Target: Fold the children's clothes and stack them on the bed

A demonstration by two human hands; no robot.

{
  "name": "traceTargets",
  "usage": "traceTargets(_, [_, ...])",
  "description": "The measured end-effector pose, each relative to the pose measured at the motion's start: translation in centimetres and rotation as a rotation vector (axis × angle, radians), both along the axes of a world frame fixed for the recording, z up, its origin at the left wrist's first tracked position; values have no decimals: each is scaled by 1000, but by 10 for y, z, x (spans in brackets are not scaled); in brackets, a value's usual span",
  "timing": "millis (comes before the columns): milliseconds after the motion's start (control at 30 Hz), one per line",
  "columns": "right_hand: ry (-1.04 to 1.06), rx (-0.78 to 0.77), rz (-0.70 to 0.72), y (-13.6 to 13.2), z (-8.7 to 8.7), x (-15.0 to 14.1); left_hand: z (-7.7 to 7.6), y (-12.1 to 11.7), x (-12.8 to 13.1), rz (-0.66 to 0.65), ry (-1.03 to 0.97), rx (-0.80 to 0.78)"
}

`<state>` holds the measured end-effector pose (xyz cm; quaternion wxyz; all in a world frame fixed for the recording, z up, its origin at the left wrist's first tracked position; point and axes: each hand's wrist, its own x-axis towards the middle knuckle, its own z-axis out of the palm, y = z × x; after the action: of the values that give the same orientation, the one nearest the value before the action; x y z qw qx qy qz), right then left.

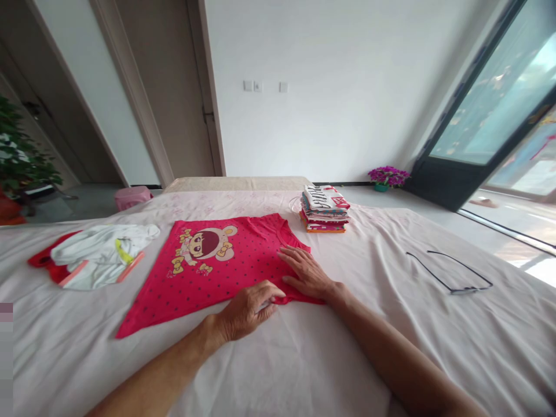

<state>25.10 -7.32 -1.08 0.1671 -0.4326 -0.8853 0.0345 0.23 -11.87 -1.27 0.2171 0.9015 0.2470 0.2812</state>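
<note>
A red dotted T-shirt [243, 278] with a cartoon girl print lies spread out on the bed, its neck toward the right. At its near edge, my left hand [252, 310] pinches a bit of the shirt's fabric between thumb and fingers. My right hand [306, 272] rests flat on the shirt near the neck and sleeve, fingers stretched out. Beyond it to the right stands a stack of folded clothes [325, 211], topped by a white one with black and red print.
Crumpled white and red clothes [104, 255] lie at the left. A pair of eyeglasses [460, 281] sits on the pale bedsheet [373, 272] at the right. Past the bed are a pink stool [134, 197], a leafy plant [24, 153] and purple flowers [388, 175].
</note>
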Motion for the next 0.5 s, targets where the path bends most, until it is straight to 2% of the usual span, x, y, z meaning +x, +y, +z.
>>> traceTargets(133, [-90,-129,71,-3,-3,-3,7,15,-20,214,7,28])
traceTargets(233, [-112,-150,91,-3,-3,-3,6,33,-57,349,166,125])
traceTargets(367, [-119,-142,98,-2,-4,-2,-13,47,-127,537,451,164])
traceTargets(433, [-119,-139,101,-1,-6,-1,-25,47,-160,627,566,145])
traceTargets(500, [-118,-142,112,1,-8,0,-35,43,-185,653,614,160])
